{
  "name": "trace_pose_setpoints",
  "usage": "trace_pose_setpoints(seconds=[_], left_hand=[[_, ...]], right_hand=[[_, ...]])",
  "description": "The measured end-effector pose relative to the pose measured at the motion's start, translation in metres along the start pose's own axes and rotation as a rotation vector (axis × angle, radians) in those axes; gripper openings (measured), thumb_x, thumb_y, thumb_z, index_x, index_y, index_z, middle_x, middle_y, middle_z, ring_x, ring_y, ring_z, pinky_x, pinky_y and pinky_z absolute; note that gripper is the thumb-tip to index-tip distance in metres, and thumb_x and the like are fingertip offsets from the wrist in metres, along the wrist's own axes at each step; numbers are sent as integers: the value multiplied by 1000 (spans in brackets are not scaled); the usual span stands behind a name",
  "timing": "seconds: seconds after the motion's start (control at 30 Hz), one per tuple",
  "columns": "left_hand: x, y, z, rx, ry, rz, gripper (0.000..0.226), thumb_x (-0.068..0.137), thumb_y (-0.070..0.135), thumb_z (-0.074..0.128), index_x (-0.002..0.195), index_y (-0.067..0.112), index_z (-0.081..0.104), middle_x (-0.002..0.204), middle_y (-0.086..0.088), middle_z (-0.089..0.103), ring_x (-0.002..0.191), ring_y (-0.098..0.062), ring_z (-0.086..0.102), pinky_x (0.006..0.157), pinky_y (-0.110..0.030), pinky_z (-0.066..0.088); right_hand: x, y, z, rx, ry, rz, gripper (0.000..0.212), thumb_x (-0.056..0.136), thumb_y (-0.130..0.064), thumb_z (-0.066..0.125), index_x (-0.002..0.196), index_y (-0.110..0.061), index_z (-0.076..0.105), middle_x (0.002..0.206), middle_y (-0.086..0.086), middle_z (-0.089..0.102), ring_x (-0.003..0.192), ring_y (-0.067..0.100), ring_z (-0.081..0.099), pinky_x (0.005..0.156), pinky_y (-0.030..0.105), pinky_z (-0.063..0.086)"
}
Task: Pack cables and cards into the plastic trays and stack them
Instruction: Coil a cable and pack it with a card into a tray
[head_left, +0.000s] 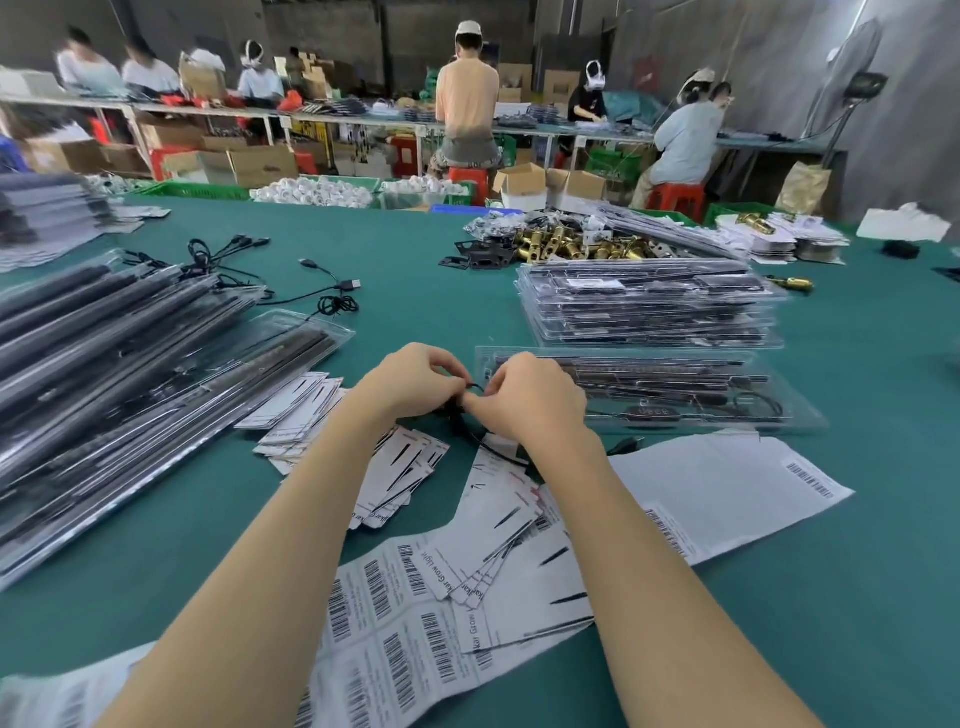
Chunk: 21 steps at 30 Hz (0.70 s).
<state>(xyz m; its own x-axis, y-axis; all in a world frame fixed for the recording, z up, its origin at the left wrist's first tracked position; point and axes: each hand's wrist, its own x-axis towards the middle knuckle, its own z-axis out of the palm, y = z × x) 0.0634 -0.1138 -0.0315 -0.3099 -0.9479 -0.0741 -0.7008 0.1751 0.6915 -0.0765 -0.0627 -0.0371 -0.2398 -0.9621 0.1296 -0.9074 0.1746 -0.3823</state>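
Observation:
My left hand (415, 382) and my right hand (530, 400) meet at the table's middle, both pinching a thin black cable (501, 449) that trails down toward me over the cards. Just right of my hands lies an open clear plastic tray (779, 421) holding black light bars and a cable. Behind it rises a stack of packed trays (649, 306). White printed cards (306, 410) lie fanned out under and left of my wrists. More loose black cables (332, 291) rest farther back on the green table.
A big slanted pile of clear trays with black bars (104, 374) fills the left side. Barcode label sheets (727, 488) lie near me. Brass lock parts (571, 244) sit at the back right. Several people work at benches behind.

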Motion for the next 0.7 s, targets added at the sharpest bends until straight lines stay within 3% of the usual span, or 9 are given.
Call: trace_pose_setpoints(seconds=[0.07, 0.2, 0.4, 0.6, 0.7], left_hand=[[-1, -2, 5, -35, 53, -11, 13, 92, 27, 65, 86, 35, 74, 96, 6, 73, 94, -14, 64, 84, -28, 50], [-3, -5, 13, -134, 120, -18, 13, 91, 21, 67, 87, 30, 76, 93, 6, 75, 94, -12, 66, 69, -20, 45], [-5, -6, 12, -140, 91, 40, 14, 92, 23, 69, 98, 31, 79, 89, 9, 75, 85, -5, 65, 68, -15, 43], [-4, -5, 15, -39, 122, 78, 14, 91, 31, 67, 83, 41, 71, 78, 13, 72, 61, -2, 54, 57, -19, 40], [-3, -6, 14, -31, 112, 72, 4, 87, 43, 72, 83, 42, 71, 83, 13, 72, 71, -5, 60, 65, -23, 45]], right_hand=[[8, -7, -2, -81, -36, 25, 47, 79, -57, 69, 95, -15, 58, 97, 3, 63, 90, 29, 62, 70, 31, 44], [22, -15, -10, -151, -129, -1, 42, 84, -46, 69, 77, -15, 43, 81, 2, 50, 71, 22, 53, 52, 27, 32], [37, -7, -17, -15, -307, -33, 36, 88, -39, 66, 73, -10, 49, 74, 4, 53, 60, 19, 51, 49, 27, 36], [41, 2, -13, 284, -346, 66, 20, 83, -27, 65, 93, -10, 61, 74, 4, 51, 64, 21, 47, 55, 30, 37], [41, 3, -12, 339, -376, 97, 20, 82, -22, 66, 95, -6, 64, 77, 5, 52, 60, 17, 44, 52, 27, 34]])
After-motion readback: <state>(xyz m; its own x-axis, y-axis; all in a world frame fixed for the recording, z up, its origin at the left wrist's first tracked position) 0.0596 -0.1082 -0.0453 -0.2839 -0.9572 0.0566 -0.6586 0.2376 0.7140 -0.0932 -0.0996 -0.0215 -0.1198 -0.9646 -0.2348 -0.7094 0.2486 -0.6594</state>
